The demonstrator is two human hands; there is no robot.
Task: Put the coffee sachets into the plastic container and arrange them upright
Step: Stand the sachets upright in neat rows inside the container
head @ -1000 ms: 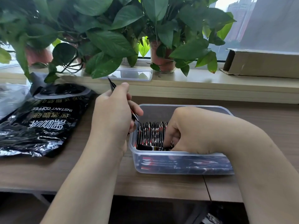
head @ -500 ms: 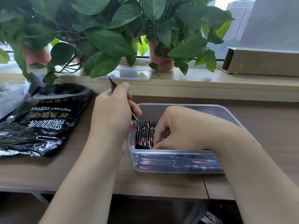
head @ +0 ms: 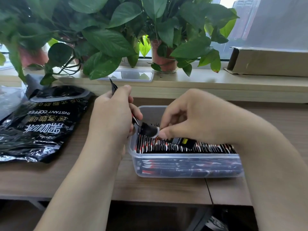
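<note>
A clear plastic container (head: 186, 165) stands on the wooden desk, filled with a row of black and red coffee sachets (head: 168, 146) standing on edge. My left hand (head: 111, 117) grips a small bunch of sachets (head: 113, 86) just left of the container; their tips stick out above and below my fist. My right hand (head: 188, 114) is over the container's left part and pinches a single black sachet (head: 150, 130) by its end, lying tilted above the row. Another sachet (head: 183, 141) lies flat on top of the upright ones.
An opened black instant coffee bag (head: 41, 124) lies on the desk at the left. The container's clear lid (head: 131, 75) rests on the windowsill under potted plants (head: 106, 30). A cardboard box (head: 270, 61) sits on the sill at the right.
My right hand has lifted out of the container and moved left, now pinching one sachet above the row. More of the upright row shows on the right. My left hand has stayed put.
</note>
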